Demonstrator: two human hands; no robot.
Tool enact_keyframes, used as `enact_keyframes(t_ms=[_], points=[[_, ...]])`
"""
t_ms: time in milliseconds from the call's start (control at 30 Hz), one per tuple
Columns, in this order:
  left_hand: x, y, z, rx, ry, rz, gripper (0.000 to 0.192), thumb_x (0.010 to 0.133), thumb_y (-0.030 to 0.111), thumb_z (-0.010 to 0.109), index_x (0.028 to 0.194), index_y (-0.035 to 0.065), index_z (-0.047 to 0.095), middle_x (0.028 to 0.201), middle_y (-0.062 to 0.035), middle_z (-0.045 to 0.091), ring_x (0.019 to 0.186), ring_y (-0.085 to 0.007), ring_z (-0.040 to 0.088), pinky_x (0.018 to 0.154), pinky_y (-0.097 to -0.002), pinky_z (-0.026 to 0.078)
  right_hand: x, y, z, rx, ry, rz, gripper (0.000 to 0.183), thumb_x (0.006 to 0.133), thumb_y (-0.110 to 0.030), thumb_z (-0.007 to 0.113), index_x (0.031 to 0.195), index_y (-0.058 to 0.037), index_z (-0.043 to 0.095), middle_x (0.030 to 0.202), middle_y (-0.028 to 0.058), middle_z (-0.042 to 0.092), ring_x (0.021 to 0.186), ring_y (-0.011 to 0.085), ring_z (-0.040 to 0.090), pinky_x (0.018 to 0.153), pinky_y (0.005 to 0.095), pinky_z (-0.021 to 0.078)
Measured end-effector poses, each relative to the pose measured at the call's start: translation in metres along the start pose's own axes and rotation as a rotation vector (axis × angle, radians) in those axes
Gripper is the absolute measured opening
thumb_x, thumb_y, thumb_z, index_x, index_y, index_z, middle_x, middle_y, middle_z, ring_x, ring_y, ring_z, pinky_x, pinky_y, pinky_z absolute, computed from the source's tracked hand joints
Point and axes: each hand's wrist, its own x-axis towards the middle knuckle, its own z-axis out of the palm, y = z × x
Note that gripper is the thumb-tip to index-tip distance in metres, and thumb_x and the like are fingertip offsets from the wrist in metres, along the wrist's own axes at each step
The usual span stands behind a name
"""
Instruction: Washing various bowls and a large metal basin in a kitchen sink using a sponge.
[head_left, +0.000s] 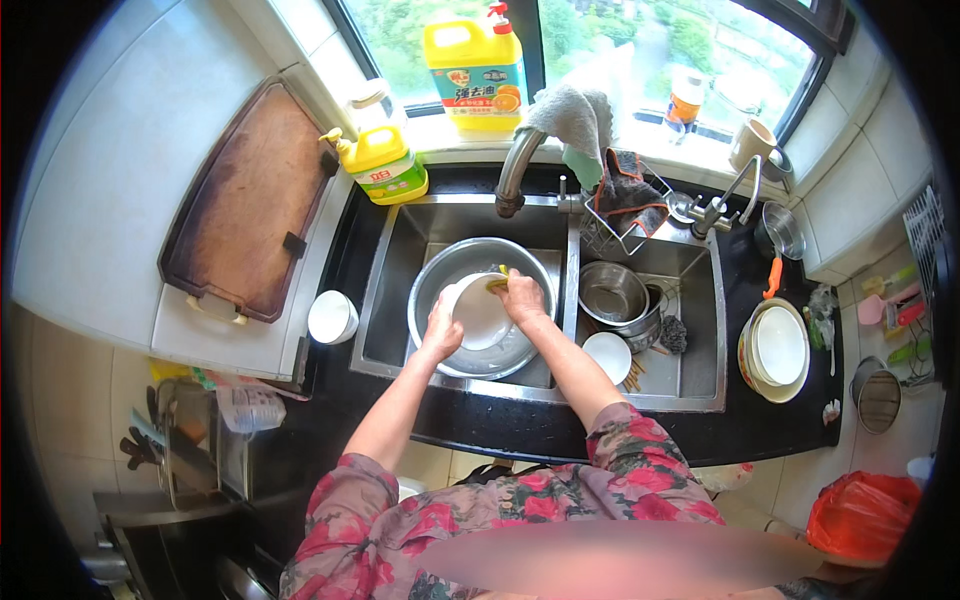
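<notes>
A white bowl (480, 319) is tilted above a round metal basin (420, 274) in the left sink bowl. My left hand (444, 328) grips its left rim. At the bowl's upper right rim, my right hand (520, 297) presses a yellow-green scrubbing cloth or sponge (497, 283) against it; most of this piece is hidden by the fingers. Below the white bowl, greyish water (480, 364) shows in the basin.
The right sink bowl holds metal pots (613, 292), a small white bowl (607, 358) and a dark scourer (673, 334). Stacked bowls (778, 347) stand on the right counter; white bowls (331, 317) stand at left. A faucet (517, 169) arches over the basin's back, near a yellow detergent bottle (386, 165).
</notes>
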Motion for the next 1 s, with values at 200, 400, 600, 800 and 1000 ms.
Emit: enact_keyframes(t_ms=[200,400,600,800,1000], points=[[0.02,0.011,-0.016,0.185,-0.192,0.24,0.056,0.073,-0.006,0.046,0.126,0.0102,0.04,0.116,-0.0207,0.049,0.111,-0.0378,0.048,0.095,-0.042,0.039,0.002,-0.006,-0.008,-0.365,0.053,-0.379,0.023,0.084,-0.014,0.051,0.102,-0.0004,0.054,0.069,0.0135,0.065,0.064,0.0266,0.066,0.056,0.0358,0.0535],[0.029,0.003,-0.006,0.54,-0.436,-0.136,0.069,0.073,-0.005,0.051,0.135,0.0144,0.028,0.116,-0.0216,0.044,0.107,-0.0402,0.05,0.094,-0.0482,0.039,-0.013,-0.007,-0.008,-0.363,-0.262,-0.536,0.024,0.083,-0.009,0.046,0.104,-0.0005,0.054,0.081,0.0167,0.064,0.077,0.0294,0.066,0.064,0.0398,0.0532],[0.024,-0.042,0.02,0.724,-0.347,-0.176,0.086,0.072,-0.005,0.053,0.144,0.0187,0.012,0.114,-0.0166,0.045,0.112,-0.031,0.048,0.098,-0.0625,0.025,0.018,0.014,0.021,-0.439,-0.524,-0.232,0.018,0.08,-0.009,0.051,0.087,-0.0014,0.065,0.089,0.0181,0.065,0.086,0.0321,0.064,0.073,0.0424,0.0522],[0.023,-0.066,0.034,0.746,-0.321,-0.045,0.074,0.08,-0.001,0.046,0.143,0.0174,0.013,0.107,-0.0151,0.047,0.103,-0.0296,0.051,0.099,-0.0646,0.022,0.061,0.043,0.07,-0.386,-0.215,0.023,0.022,0.083,-0.008,0.05,0.103,-0.0019,0.055,0.101,0.0213,0.055,0.091,0.0365,0.061,0.076,0.0442,0.0515],[0.02,-0.065,0.048,0.768,-0.315,-0.004,0.067,0.084,0.005,0.043,0.143,0.0122,0.014,0.105,-0.017,0.049,0.098,-0.0301,0.054,0.099,-0.064,0.023,0.013,0.064,0.128,-0.5,-0.32,0.201,0.027,0.081,-0.009,0.051,0.108,-0.0082,0.057,0.11,0.0186,0.053,0.099,0.0376,0.055,0.076,0.0434,0.0494]])
